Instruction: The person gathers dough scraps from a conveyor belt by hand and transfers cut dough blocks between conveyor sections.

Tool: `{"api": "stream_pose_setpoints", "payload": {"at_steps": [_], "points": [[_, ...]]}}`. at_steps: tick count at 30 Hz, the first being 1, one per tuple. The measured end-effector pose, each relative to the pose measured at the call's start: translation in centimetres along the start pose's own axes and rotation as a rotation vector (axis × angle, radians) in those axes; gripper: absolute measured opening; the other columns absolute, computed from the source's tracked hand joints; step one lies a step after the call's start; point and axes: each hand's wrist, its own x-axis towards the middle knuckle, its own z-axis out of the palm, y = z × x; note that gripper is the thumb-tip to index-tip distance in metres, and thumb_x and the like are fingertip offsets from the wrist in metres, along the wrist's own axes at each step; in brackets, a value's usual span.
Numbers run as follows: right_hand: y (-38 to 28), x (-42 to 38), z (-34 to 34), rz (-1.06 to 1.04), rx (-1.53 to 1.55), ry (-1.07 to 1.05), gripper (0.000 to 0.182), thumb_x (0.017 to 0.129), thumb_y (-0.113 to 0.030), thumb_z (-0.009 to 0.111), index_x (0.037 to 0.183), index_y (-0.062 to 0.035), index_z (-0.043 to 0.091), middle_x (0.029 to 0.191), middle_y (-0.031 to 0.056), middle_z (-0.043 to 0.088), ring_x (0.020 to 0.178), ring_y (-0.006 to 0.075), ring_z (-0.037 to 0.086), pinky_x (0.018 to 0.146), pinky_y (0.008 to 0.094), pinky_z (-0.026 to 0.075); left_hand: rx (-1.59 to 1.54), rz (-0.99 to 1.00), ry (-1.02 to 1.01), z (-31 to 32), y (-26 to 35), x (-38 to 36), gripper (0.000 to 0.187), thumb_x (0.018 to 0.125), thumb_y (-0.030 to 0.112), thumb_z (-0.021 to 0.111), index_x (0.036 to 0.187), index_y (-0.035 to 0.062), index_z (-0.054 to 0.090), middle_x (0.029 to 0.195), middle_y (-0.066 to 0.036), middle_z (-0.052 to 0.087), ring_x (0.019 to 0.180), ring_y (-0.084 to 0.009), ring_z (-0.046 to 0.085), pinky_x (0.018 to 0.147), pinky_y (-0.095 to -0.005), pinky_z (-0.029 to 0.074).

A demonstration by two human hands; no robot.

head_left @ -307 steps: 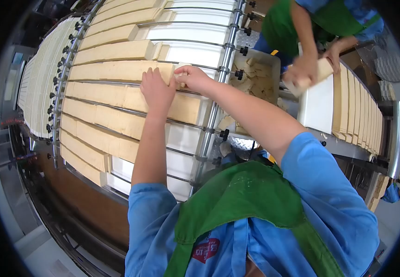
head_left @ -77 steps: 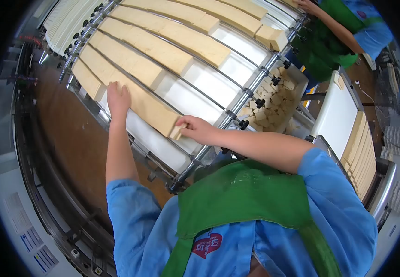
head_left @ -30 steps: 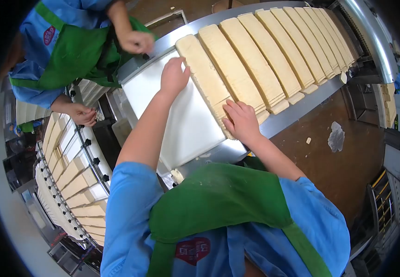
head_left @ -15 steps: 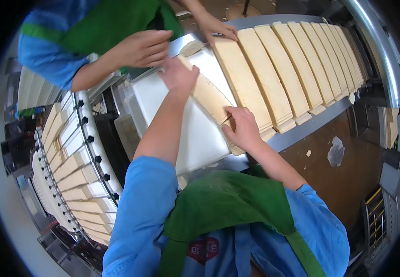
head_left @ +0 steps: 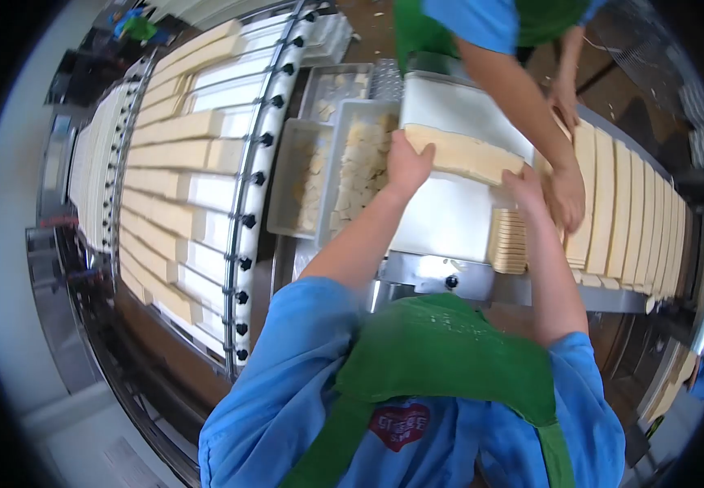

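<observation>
A long pale-yellow slab [head_left: 470, 154], seemingly a stack of thin sheets, lies crosswise between my hands over the white work surface [head_left: 433, 220]. My left hand [head_left: 409, 165] is closed around its left end, thumb on the near side. My right hand [head_left: 524, 189] grips the right end. Just below my right hand stands a short stack of cut pale-yellow layers [head_left: 508, 244]. To the right, a row of similar long slabs [head_left: 628, 207] lies side by side. A co-worker's hand [head_left: 566, 199] rests at the row's nearest slab, close to my right wrist.
A co-worker's arm [head_left: 523, 89] reaches in from the far side. Left of the work surface, white bins [head_left: 328, 175] hold small pale scraps. Farther left is a conveyor [head_left: 214, 191] carrying more slabs, with black knobs along its rail. A metal bracket [head_left: 441, 272] edges the near side.
My view has turned, shifting the conveyor and bins further into sight. The slab has gone from slanting beside the row to lying crosswise on the white surface, with both my hands at its ends.
</observation>
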Motion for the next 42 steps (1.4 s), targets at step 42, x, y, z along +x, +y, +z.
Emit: {"api": "stream_pose_setpoints", "payload": {"at_steps": [42], "points": [[-11.4,-14.7,54.5,-0.348,0.059,-0.185,0.064,0.075,0.015,0.048,0.137,0.0022,0.043,0.109,0.0149,0.067,0.089,0.0173,0.064,0.077,0.0263,0.049,-0.311,0.156,0.177,-42.6,-20.9,-8.4,0.028,0.091,0.002,0.052,0.118,-0.0015,0.057,0.108,-0.015,0.061,0.096,-0.0218,0.062,0.079,-0.0309,0.053]]}}
